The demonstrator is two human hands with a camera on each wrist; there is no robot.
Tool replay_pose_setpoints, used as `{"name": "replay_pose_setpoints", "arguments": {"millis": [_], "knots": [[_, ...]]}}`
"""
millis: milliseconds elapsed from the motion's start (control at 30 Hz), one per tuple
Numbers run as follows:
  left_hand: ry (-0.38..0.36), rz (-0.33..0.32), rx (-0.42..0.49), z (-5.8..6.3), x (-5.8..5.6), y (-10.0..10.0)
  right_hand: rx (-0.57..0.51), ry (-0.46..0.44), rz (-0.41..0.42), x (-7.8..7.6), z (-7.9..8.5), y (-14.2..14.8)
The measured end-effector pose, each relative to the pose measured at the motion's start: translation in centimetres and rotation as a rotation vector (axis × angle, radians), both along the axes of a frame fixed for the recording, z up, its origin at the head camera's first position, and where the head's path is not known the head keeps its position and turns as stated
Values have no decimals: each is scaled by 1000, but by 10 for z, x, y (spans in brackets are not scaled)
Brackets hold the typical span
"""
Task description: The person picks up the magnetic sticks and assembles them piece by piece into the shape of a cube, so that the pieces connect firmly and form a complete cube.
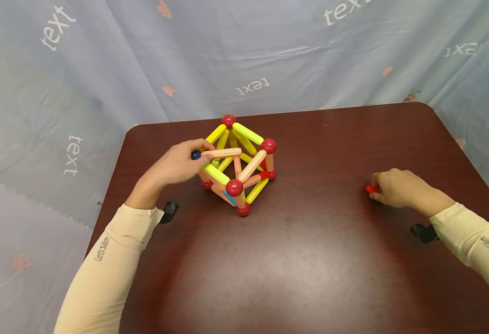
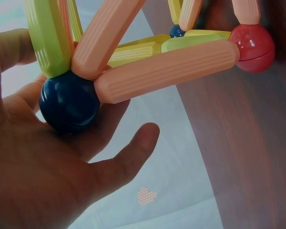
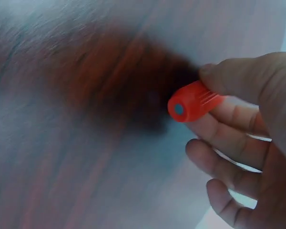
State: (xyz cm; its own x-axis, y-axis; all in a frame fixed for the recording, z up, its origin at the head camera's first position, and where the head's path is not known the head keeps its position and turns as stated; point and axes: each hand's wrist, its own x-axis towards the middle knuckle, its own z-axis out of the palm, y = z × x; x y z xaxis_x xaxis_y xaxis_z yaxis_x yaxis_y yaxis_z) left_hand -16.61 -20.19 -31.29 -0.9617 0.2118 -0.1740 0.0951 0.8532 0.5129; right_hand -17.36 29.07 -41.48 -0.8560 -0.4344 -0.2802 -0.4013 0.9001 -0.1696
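A frame of magnetic rods and balls (image 1: 234, 188), yellow-green, peach and red, stands on the table at the centre left. My left hand (image 1: 182, 162) holds its left corner, fingers around a dark blue ball (image 2: 69, 101). From that ball run a yellow-green rod (image 2: 46, 38) and a peach rod (image 2: 167, 70), the latter reaching a red ball (image 2: 252, 47). Well to the right of the frame, my right hand (image 1: 399, 188) pinches a short red magnetic rod (image 3: 190, 101) between thumb and fingers, low over the table. One end of that rod shows a grey magnet.
The dark brown wooden table (image 1: 311, 260) has a glossy top. Behind and beside it hangs a pale blue-grey curtain (image 1: 269, 55) printed with text and hearts. Black wrist devices (image 1: 169, 212) sit under both cream sleeves (image 1: 102, 273).
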Motion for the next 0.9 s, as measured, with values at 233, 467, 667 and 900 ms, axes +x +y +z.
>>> {"name": "replay_pose_setpoints", "arguments": {"millis": [233,467,667,900], "knots": [[-7,10,26,-1,0,-1,-89,197,68,-16,47,-45],[-3,11,36,-3,1,-2,-185,364,228,-30,108,-118],[1,14,42,-4,3,-4,-248,384,344,-37,129,-186],[16,11,41,-5,3,-3,-267,346,412,-43,126,-231]]}}
